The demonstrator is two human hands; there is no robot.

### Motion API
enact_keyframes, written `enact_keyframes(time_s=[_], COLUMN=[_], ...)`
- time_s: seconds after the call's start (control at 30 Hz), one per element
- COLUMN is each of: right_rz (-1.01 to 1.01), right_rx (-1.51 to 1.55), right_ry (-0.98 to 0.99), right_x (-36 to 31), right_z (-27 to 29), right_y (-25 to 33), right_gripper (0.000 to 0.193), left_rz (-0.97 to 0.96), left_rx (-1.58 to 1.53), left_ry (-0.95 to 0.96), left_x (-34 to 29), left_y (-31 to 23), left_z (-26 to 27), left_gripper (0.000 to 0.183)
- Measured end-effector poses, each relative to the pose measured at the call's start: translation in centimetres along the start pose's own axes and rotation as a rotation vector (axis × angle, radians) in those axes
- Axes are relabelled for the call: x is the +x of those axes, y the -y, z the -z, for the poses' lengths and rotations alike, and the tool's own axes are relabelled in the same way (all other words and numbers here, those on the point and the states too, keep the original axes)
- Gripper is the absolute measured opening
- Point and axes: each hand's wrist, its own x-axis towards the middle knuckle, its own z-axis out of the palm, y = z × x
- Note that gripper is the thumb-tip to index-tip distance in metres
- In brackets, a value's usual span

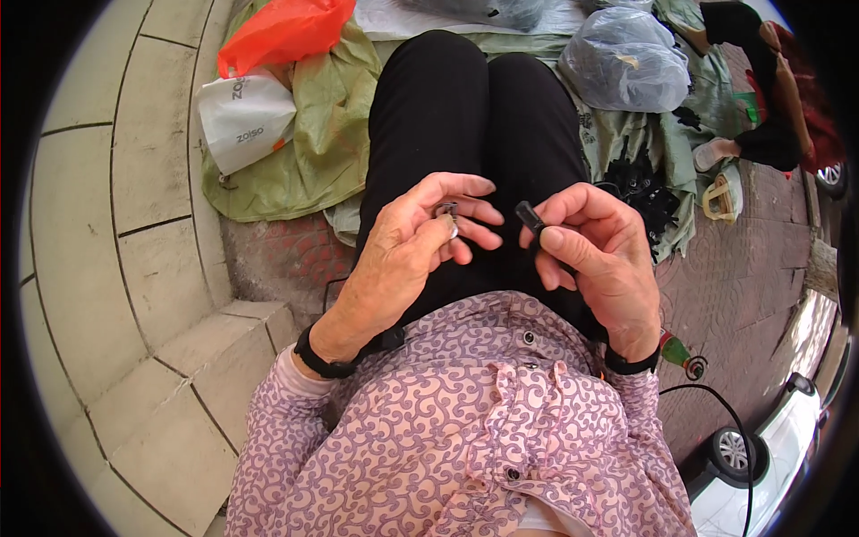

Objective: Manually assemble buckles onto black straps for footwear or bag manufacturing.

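My left hand (pixel 407 237) is held above my lap, its thumb and forefinger pinching a small dark-and-silver metal piece (pixel 447 215). What exactly that piece is cannot be made out, as the fingers cover part of it. Opposite it, my right hand (pixel 599 237) grips a short black cylindrical piece (pixel 530 217) between thumb and forefinger. The black piece points up and to the left, toward my left hand. A gap separates the two pieces. Beyond my right hand, a heap of small black parts (pixel 640 192) lies on a green sheet (pixel 617 134).
A red plastic bag (pixel 286 34) and a white bag (pixel 246 125) rest on green sacking (pixel 335 116) at far left. A clear stuffed bag (pixel 626 63) stands far right. Another person's shoe (pixel 716 154) is near it. A green bottle (pixel 676 347) lies beside my right wrist.
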Motion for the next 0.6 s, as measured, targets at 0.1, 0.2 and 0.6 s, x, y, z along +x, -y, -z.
enact_keyframes(time_s=[0.1,0.2,0.6], right_rz=[0.023,0.098,0.419], right_rx=[-0.166,-0.294,-0.807], right_ry=[-0.094,-0.129,0.013], right_x=[0.0,0.0,1.5], right_z=[0.2,-0.1,-2.1], right_y=[0.2,-0.1,-0.9], right_gripper=[0.007,0.007,0.015], left_rz=[0.044,0.095,0.083], left_rx=[-0.136,-0.241,0.179], left_ry=[0.048,0.089,0.073], left_x=[0.1,0.1,0.5], left_y=[-0.6,-0.8,-0.6], left_z=[-0.7,-0.8,-1.8], left_gripper=[0.042,0.043,0.064])
